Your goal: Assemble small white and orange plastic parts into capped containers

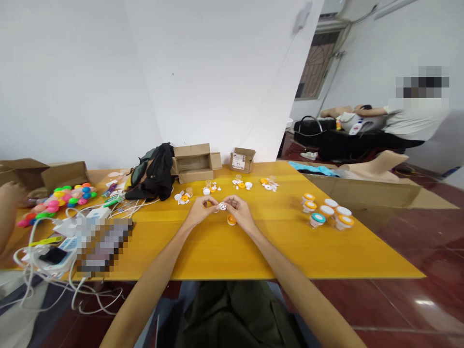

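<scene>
Between my two hands, above the middle of the yellow table [203, 251], is a small white plastic disc with holes [223, 206]. My left hand [202, 209] pinches it from the left, and my right hand [237, 209] grips its right side with thumb and fingers. Just below them on the table lies an orange round part [231, 220]. Beyond my hands sit small groups of loose white, orange and clear parts [209, 188]. Off to the right stand several clear cups with orange, white and teal lids [326, 210].
Open cardboard boxes [195, 164] and a black bag [155, 174] stand along the wall. Colourful balls [68, 198], white cables and a power strip [67, 251] crowd the left side. Another person's arm [7, 208] reaches in there; a seated person [409, 121] is far right.
</scene>
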`<state>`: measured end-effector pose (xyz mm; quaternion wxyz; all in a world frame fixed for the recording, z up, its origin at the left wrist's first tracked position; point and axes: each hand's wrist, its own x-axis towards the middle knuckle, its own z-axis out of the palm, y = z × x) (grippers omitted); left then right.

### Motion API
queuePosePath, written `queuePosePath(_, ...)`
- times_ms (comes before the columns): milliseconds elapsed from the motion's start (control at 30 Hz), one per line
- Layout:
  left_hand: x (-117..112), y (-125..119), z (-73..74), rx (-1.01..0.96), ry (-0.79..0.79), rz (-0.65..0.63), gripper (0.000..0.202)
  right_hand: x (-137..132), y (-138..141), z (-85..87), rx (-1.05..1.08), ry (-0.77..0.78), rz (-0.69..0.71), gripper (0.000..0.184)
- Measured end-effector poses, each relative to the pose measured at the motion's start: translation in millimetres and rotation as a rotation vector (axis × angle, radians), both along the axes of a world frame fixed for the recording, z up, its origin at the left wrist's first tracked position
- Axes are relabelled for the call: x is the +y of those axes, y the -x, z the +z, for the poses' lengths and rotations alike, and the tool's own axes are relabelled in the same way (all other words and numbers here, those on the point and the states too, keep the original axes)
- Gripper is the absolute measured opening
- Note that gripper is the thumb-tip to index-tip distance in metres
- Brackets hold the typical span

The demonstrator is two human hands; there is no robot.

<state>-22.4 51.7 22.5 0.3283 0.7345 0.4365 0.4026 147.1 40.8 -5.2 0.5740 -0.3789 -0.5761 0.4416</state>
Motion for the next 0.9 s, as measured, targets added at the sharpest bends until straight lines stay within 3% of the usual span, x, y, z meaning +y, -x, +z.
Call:
queuePosePath(300,-1,-4,-0.6,-0.164,0.001,-0.036,0.027,-5,1,6.9,0.125,0.049,-0.017,0.033)
queuePosePath(533,0,-8,-5.2,-0.293,-0.003,-0.033,0.024,-7,-1,7.8,0.173,0.115,-0.006,0.034)
queuePosePath(900,-3,-11,-8.2,-0.491,0.113,-0.095,0.032,-11,0,10.8,0.207,0.135,0.007,0.037)
